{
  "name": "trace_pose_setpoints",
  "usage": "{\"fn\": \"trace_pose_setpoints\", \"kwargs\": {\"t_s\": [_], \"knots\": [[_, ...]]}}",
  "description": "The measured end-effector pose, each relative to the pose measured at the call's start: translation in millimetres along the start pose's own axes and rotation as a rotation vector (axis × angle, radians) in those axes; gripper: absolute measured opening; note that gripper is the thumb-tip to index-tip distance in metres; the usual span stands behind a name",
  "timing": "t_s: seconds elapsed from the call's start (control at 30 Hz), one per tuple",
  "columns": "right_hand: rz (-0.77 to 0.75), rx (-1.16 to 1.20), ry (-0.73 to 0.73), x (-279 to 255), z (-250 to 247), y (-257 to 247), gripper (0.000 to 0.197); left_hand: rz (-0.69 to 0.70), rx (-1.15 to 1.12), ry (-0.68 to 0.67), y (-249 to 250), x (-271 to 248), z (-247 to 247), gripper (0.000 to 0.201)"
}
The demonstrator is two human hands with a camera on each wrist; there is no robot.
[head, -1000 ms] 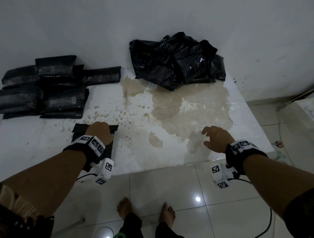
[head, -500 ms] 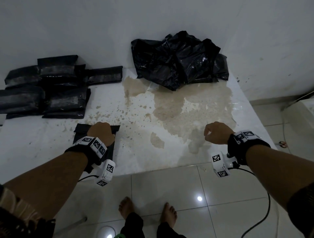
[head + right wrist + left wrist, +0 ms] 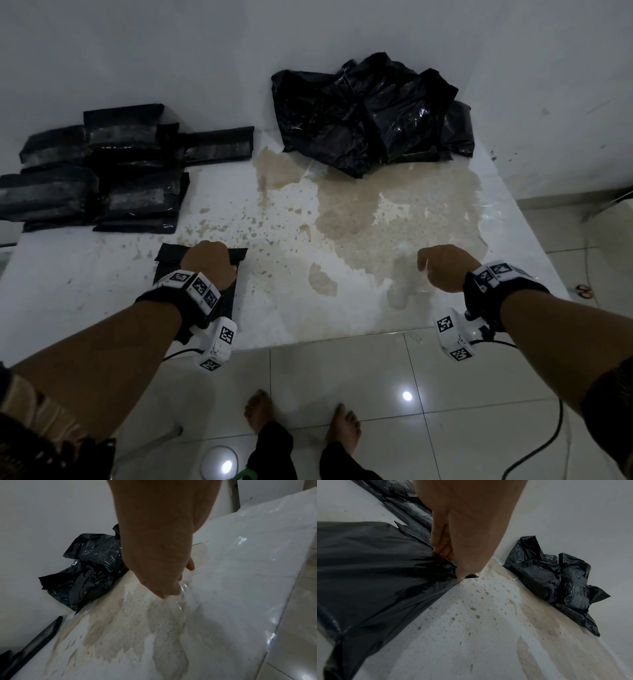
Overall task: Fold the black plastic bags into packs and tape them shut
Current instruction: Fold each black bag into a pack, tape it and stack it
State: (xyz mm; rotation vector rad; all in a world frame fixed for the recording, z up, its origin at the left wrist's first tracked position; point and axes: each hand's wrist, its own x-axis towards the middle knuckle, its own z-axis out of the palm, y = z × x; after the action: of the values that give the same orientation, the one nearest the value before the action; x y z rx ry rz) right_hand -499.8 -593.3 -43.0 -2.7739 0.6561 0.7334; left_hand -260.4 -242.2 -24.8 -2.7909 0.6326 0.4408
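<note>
writing: none readable, only square black-and-white marker tags on the wrist bands (image 3: pixel 191 286) | folded bag (image 3: pixel 202 270): flat on the table (image 3: pixel 68 291) near-left, long axis near-to-far | left hand (image 3: pixel 209 265): knuckles up, fingers (image 3: pixel 440 545) curled, pinching the bag's far edge | right hand (image 3: pixel 445 267): palm down over the near-right table, fingers curled, pinching a clear tape strip (image 3: pixel 182 588)

Left hand (image 3: pixel 209 263) covers folded bag (image 3: pixel 171 255) middle; right hand (image 3: pixel 445 267) fingertips hidden
</note>
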Motion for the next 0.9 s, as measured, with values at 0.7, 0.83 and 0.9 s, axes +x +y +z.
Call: {"fn": "trace_pose_setpoints", "kwargs": {"t_s": [0.7, 0.83, 0.9], "knots": [[-0.057, -0.105, 0.091, -48, -37, -4, 0.016, 0.094, 0.018, 0.025, -16, -2, -3, 0.035], [-0.037, -0.120, 0.105, -63, -44, -17, 0.016, 0.140, 0.016, 0.039, -24, 0, 0, 0.036], [-0.016, -0.114, 0.113, -71, -49, -24, 0.017, 0.171, 0.028, 0.046, -26, 0, 0, 0.035]]}}
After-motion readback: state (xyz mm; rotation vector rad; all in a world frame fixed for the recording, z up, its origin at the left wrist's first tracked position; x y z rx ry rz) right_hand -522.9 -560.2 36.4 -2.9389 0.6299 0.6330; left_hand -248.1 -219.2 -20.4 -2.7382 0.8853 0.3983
